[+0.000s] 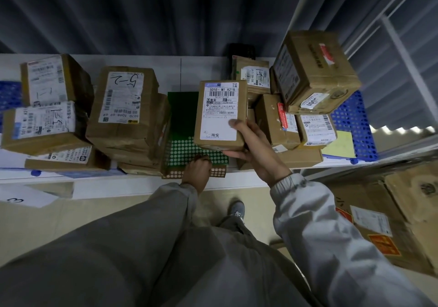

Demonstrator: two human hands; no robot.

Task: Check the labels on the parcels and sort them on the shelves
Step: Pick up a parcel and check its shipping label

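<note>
Looking down, head view: white shelf (pixel 189 69) packed with brown cardboard parcels
Left pile: about four parcels, one big box (pixel 125 107) scrawled "5-2"
Right pile: roughly six, the large tilted carton (pixel 315 72) on top
Right hand (pixel 256 150): thumb on the label, fingers curled under the parcel (pixel 220 114) marked "501E-M1 A21B", held up above the green perforated tray (pixel 189 150)
Left hand (pixel 198 170): fingers curled over that tray's front edge, gripping it
Floor, lower right: one more big carton (pixel 391 216)
</note>
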